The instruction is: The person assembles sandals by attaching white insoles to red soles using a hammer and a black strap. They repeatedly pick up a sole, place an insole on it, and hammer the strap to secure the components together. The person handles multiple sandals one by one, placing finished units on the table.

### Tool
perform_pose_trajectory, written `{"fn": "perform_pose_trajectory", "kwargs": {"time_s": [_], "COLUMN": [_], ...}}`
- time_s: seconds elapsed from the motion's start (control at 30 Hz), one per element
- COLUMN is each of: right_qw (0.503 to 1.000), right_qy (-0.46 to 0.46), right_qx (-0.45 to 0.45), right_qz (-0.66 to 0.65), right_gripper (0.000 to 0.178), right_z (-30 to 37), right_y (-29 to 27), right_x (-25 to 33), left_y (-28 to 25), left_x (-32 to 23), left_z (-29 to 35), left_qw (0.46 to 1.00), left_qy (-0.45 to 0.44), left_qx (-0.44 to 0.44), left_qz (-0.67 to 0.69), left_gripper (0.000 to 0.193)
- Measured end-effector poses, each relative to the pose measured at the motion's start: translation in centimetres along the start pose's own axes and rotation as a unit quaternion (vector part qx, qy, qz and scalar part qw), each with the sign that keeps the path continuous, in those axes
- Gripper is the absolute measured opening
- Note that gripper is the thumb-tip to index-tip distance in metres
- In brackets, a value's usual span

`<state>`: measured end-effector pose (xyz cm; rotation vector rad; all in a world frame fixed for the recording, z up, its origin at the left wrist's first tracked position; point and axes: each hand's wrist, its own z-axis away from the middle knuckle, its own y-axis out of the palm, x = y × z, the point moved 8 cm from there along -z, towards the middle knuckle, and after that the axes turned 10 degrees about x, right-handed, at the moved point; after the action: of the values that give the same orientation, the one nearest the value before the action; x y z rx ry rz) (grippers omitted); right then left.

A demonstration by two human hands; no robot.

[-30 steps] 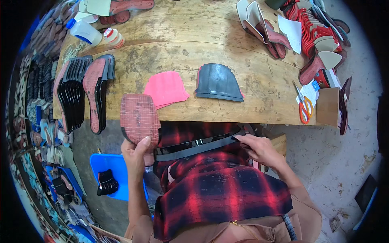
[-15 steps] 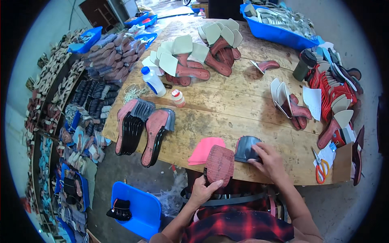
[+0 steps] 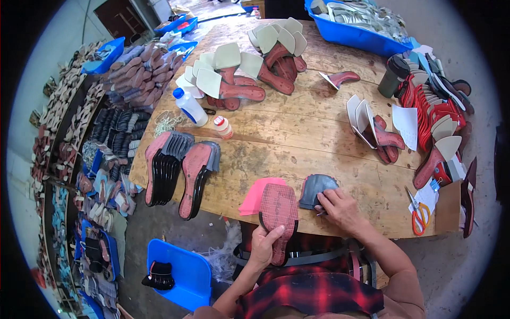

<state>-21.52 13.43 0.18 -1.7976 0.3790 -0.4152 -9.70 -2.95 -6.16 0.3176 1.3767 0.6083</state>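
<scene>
My left hand (image 3: 264, 245) grips a red, grid-marked insole (image 3: 280, 204) with black edging along its narrower part, its broad end pointing away from me. My right hand (image 3: 340, 211) has its fingers curled at the right edge of a dark grey leather-like piece (image 3: 317, 190), which lies on top of a small stack by the table's near edge; its thumb is partly hidden. Between the hands, bright pink sheets (image 3: 254, 199) lie partly beneath the raised insole. To the left stand two rows of nested insoles (image 3: 192, 169) with black edges and grey toe flaps.
The wooden table (image 3: 265, 149) bears a white bottle (image 3: 192, 109), a small red-and-white bottle (image 3: 223, 127), insoles with cream flaps (image 3: 234, 90), a dark tumbler (image 3: 393, 77) and orange-handled scissors (image 3: 419, 215). A blue bin (image 3: 186, 271) sits on the floor; stocked shelves (image 3: 79, 133) line the left.
My left hand has brought the insole slightly left and lower, showing more of its length. My right hand has shifted a little left and down, its fingers more curled at the grey piece.
</scene>
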Motion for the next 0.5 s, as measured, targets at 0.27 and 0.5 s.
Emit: {"fn": "perform_pose_trajectory", "kwargs": {"time_s": [0.27,0.5], "right_qw": [0.995,0.994], "right_qy": [-0.059,-0.051], "right_qx": [-0.049,-0.040], "right_qz": [-0.056,-0.092], "right_gripper": [0.027,0.024], "right_z": [0.4,-0.1], "right_y": [0.5,0.6], "right_x": [-1.0,-2.4], "left_y": [-0.5,2.0], "left_x": [0.7,0.8], "left_z": [-0.6,-1.1], "left_qw": [0.991,0.981], "left_qy": [0.030,-0.004], "left_qx": [-0.052,0.013], "left_qz": [0.118,0.192], "left_gripper": [0.037,0.037]}}
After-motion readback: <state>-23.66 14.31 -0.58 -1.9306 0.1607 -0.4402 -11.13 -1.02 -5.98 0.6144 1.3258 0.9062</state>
